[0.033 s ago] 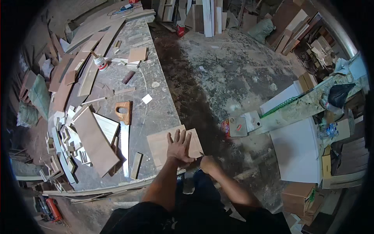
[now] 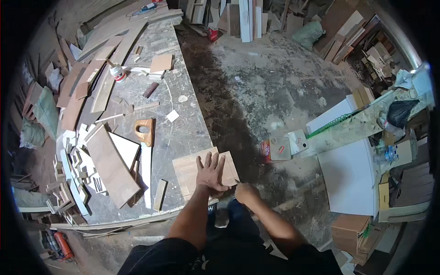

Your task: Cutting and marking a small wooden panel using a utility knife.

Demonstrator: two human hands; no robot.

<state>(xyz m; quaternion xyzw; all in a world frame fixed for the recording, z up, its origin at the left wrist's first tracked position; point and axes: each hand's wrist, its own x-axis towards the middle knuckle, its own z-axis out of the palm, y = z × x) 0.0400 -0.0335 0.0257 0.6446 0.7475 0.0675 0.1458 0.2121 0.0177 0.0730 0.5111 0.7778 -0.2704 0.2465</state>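
My left hand (image 2: 211,174) lies flat, fingers spread, on light wooden boards (image 2: 189,167) at the workbench's right edge. They overlap, one turned against the other. Just off the boards' lower right corner, my right hand (image 2: 246,193) is closed in a fist. A thin dark sliver shows between the fist and the board edge; what the fingers grip is too small to tell. Left of the boards lie a short wooden strip (image 2: 160,195) and a handsaw (image 2: 145,137) with a wooden handle, its blade toward me.
On the workbench (image 2: 178,133) are a brown panel (image 2: 111,167), a pile of small offcuts (image 2: 75,181), a white glue bottle (image 2: 118,73) and long planks (image 2: 105,91). Right of me, across the floor, stand a large white panel (image 2: 346,176) and a cardboard box (image 2: 350,231).
My right fist has shifted slightly upward beside the board corner. My left hand stays in place on the boards.
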